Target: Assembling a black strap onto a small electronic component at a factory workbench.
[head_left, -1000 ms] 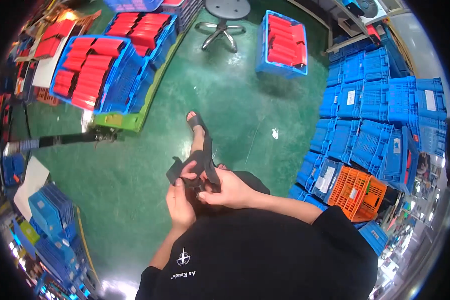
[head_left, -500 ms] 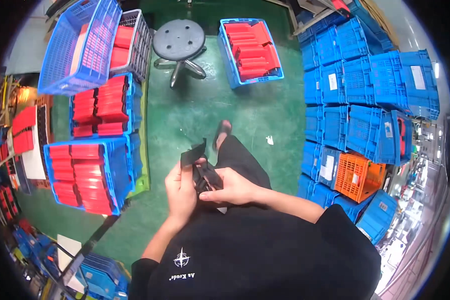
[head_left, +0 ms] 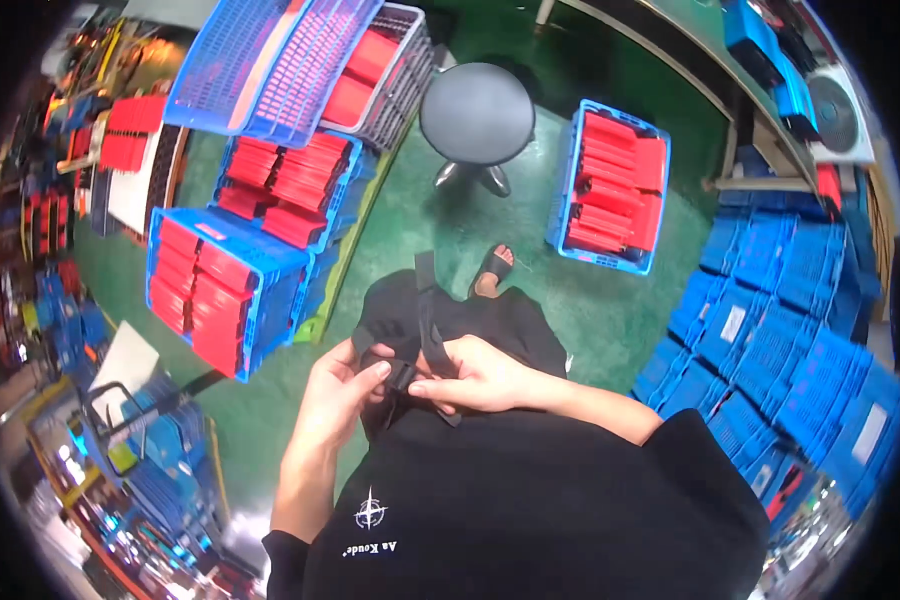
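Observation:
In front of my waist, my left hand (head_left: 342, 388) and my right hand (head_left: 478, 374) meet at a small black buckle (head_left: 400, 376). My left thumb and fingers pinch the buckle from its left side. The fingers of my right hand close on its right side, where a black strap (head_left: 426, 285) is attached. The strap's loose end sticks out away from me over my dark trousers. Black fabric partly hides how strap and buckle join.
A round stool (head_left: 477, 112) stands ahead, with a blue crate (head_left: 560, 215) of red parts to its right. Stacked crates of red parts (head_left: 207, 312) stand on the left, under an upper blue crate (head_left: 270, 70). Many blue crates (head_left: 770, 300) pile up on the right.
My view has swung left, so stool and crates sit further right. My left hand has lowered from the raised strap piece to the buckle; the strap end now points away from me.

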